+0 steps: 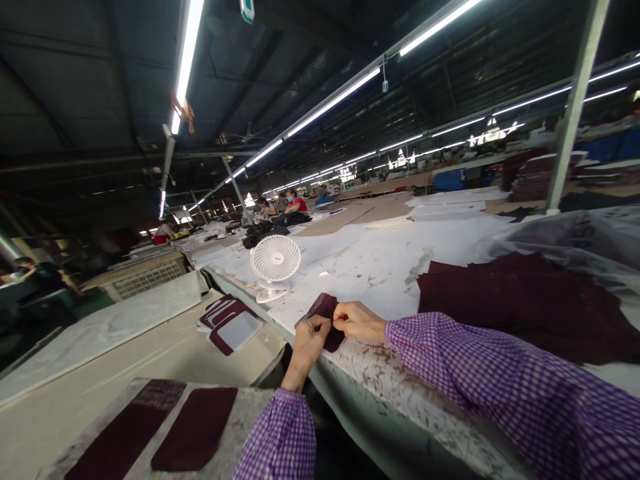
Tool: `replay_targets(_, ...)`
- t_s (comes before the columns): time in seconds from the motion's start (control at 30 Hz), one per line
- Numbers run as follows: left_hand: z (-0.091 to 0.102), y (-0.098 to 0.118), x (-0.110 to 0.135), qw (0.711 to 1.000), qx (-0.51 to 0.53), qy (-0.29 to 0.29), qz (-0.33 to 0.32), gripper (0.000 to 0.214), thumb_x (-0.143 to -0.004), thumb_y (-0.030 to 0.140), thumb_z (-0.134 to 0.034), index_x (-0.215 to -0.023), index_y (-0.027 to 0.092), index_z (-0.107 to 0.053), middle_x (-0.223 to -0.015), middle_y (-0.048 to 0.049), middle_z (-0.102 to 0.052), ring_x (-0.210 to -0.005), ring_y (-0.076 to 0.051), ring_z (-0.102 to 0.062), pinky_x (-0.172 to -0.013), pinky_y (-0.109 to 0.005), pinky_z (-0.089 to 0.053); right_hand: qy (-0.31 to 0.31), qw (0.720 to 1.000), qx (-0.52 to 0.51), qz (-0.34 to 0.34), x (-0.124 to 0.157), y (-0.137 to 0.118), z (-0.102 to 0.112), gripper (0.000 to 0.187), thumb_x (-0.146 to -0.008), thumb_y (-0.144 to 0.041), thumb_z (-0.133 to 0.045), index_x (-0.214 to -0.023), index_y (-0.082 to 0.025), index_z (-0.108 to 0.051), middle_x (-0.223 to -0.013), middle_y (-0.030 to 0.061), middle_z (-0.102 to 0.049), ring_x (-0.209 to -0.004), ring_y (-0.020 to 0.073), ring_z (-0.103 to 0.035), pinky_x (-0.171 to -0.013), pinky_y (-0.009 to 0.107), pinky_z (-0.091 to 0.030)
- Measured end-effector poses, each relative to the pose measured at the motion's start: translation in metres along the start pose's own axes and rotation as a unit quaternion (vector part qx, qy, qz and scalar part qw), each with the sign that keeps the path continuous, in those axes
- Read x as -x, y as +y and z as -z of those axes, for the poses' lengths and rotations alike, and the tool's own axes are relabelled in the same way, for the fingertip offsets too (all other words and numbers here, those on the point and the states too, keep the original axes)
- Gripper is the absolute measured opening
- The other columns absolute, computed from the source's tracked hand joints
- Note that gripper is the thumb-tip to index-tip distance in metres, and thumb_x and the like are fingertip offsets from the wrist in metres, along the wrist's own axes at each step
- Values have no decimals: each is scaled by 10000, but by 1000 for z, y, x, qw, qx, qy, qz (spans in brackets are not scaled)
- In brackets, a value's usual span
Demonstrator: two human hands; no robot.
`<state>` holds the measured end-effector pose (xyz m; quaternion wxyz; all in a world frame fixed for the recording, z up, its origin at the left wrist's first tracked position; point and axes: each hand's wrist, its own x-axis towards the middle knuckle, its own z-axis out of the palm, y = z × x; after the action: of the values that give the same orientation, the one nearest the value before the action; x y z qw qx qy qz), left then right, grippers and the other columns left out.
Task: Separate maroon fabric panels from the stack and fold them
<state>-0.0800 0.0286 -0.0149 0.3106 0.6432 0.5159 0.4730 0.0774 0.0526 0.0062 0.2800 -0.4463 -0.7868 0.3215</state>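
Note:
My left hand (309,340) and my right hand (359,321) meet at the front edge of the long white table (380,267). Both pinch a small dark maroon fabric piece (324,308) that lies on the table edge. The fingers of both hands are closed on the cloth, thumbs facing each other. Both sleeves are purple checked. A large pile of the same maroon fabric (525,300) lies just right of my right arm.
A small white desk fan (275,261) stands behind the hands. Stacked maroon and white cut pieces (230,325) lie on the lower left bench, with two maroon panels (195,427) nearer me. Clear plastic sheeting (575,240) is at right. Other people work far back.

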Motion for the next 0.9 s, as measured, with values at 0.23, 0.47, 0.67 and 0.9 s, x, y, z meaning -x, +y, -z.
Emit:
replay_targets(0.23,0,-2,0,1000,10,3,4,157,-683,269,-569,-613,174,-673,-645,-14,-645,-650,-160,-564,-658,-260,-419,-39,997,-71,-8,-2,3,6,34,-656,-170,-542,-661,-175,-575,-533,-42,-566,-539,114,-584,-504,194,-420)
replay_targets(0.47,0,-1,1,998,55,17,10,183,-681,346,-598,-675,164,-612,-624,-3,-594,-595,-134,-537,-605,-239,-428,-34,995,-93,-12,-2,4,2,73,-660,-216,-571,-698,-166,-608,-609,-23,-618,-566,112,-598,-513,202,-444)
replay_targets(0.67,-3,-2,0,998,46,33,16,106,-659,259,-588,-621,163,-613,-606,1,-583,-595,-129,-518,-584,-233,-406,-40,996,-82,-9,0,3,2,74,-644,-191,-559,-688,-164,-611,-612,-22,-611,-581,112,-597,-520,199,-447)
replay_targets(0.9,-3,-5,-1,997,55,42,22,99,-655,259,-574,-624,167,-593,-599,19,-568,-572,-116,-509,-579,-229,-396,-34,999,-16,-29,0,-1,4,69,-678,-217,-531,-700,-179,-585,-597,-27,-610,-595,114,-595,-530,194,-429)
